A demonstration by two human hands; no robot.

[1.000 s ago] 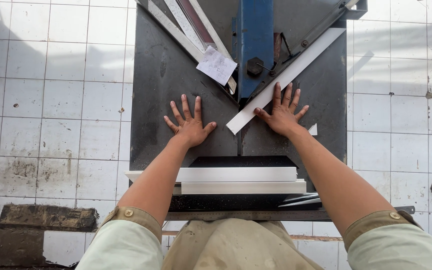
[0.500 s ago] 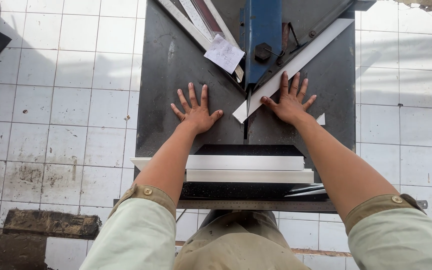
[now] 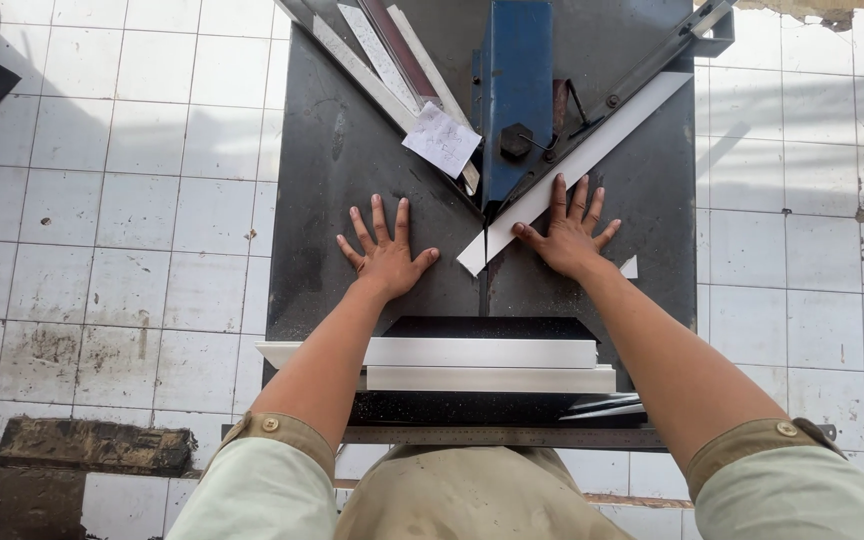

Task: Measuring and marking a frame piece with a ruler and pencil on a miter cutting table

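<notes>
Our left hand flat, fingers spread, grasping nothing, on dark steel machine table. Our right hand open, pressing long white moulding strip against angled fence beside blue cutter head. Two cut white pieces lie near us; this strip looks uncut.

White strip, flat, diagonal on dark metal table, mitred end

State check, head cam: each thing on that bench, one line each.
left hand: flat on the dark metal table, fingers spread, holding nothing
right hand: flat, pressing the white strip
white strip: lying diagonally along the angled fence, cut end near the blue machine head
paper slip: loose, resting on the left strips
two white mouldings: stacked flat at the near edge
</notes>
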